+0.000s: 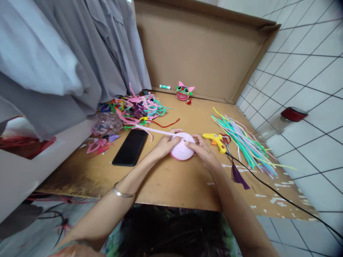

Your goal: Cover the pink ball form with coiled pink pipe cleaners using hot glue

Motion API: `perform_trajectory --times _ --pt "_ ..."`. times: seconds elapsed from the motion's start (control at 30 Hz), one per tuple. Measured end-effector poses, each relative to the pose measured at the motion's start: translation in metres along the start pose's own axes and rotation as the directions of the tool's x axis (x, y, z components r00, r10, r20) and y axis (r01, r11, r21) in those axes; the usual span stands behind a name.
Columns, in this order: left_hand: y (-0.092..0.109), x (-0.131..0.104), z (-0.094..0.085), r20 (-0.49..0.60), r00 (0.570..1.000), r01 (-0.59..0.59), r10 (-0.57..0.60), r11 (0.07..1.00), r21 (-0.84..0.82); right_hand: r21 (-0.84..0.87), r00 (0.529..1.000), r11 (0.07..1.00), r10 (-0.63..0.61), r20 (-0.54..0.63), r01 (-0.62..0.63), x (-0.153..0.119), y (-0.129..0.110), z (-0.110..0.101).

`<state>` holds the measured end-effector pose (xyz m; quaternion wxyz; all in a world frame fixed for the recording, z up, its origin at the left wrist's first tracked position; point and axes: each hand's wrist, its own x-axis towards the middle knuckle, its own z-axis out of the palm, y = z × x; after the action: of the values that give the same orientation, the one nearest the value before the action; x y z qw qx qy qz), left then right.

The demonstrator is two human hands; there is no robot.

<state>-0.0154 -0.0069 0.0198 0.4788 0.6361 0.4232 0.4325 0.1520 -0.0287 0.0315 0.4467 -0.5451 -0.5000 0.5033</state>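
Observation:
Between my two hands is a round, dome-like coil of pale lilac pipe cleaner (182,148), with a pink edge at its lower rim. My left hand (166,144) grips it from the left, thumb lying on the top. On the other side my right hand (201,147) is closed on its edge, with thumb or fingertip touching the coil's upper surface. A loose length of lilac pipe cleaner (154,131) runs from the coil out to the left, past my left hand. The underside of the coil is hidden.
Right of my hands lie a yellow glue gun (215,139) with a black cord, scissors (226,140), a purple tassel (238,175) and loose pipe cleaners (241,142). Leftward are a black phone (130,148) and a tangled pipe-cleaner heap (142,107). Behind stand a finished animal head (183,91) and a glue stick (164,86).

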Motion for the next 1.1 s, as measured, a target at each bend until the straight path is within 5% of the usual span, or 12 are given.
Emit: perform_trajectory --times 0.13,0.33,0.6,0.77,1.1 --pt "0.000 0.000 0.001 -0.016 1.000 -0.010 0.010 1.000 0.014 -0.009 0.999 1.000 -0.019 -0.040 0.018 0.003 0.004 0.000" --pt "0.002 -0.003 0.000 -0.097 0.992 -0.060 0.086 0.968 0.242 -0.006 0.997 1.000 -0.016 -0.081 0.016 0.007 0.010 -0.001" --pt "-0.006 -0.003 0.011 -0.128 0.991 -0.027 0.038 0.996 0.088 0.078 0.998 0.997 -0.016 -0.067 0.021 0.005 0.007 0.001" --pt "-0.006 -0.002 0.009 -0.038 0.998 0.055 -0.059 0.992 -0.114 0.107 1.000 0.994 0.011 -0.001 -0.011 0.000 0.001 0.001" --pt "-0.006 -0.002 0.003 0.044 0.998 0.043 -0.038 0.994 -0.105 0.032 0.998 0.998 0.059 0.032 -0.060 0.002 -0.002 -0.011"
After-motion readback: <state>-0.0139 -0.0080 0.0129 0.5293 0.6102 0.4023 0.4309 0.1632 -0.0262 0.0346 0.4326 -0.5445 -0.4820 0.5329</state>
